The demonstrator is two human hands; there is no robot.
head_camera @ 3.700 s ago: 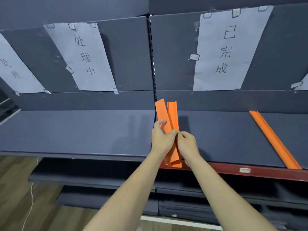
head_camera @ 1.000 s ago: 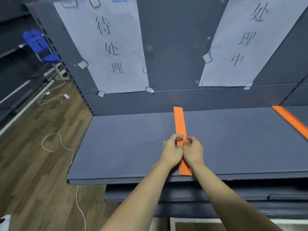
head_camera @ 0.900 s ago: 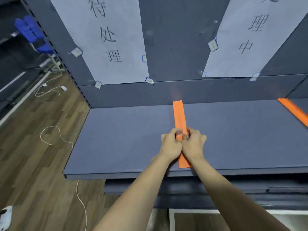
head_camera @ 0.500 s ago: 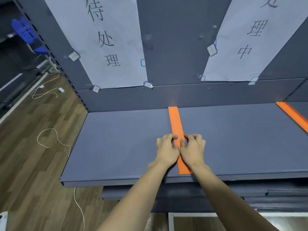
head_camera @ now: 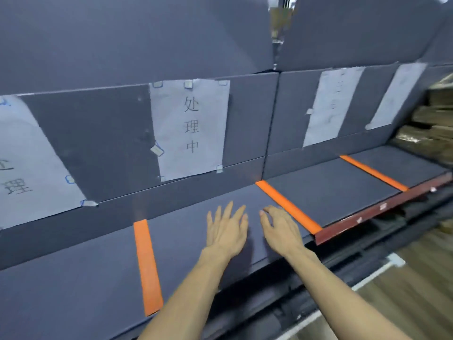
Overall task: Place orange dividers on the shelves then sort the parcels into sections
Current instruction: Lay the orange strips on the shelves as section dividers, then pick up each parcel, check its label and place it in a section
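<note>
Storage or sorting area, long grey shelf, taped paper section labels, orange dividers, wood-effect floor

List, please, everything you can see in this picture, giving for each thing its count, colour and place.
orange dividers: three, orange, lying flat across the shelf, left, middle and right
shelf: one, dark grey, red front edge at right
paper signs: four, white, taped to the back panel
floor: wood-look brown, lower right
left hand: one, open, over the shelf
right hand: one, open, beside the middle divider
</note>
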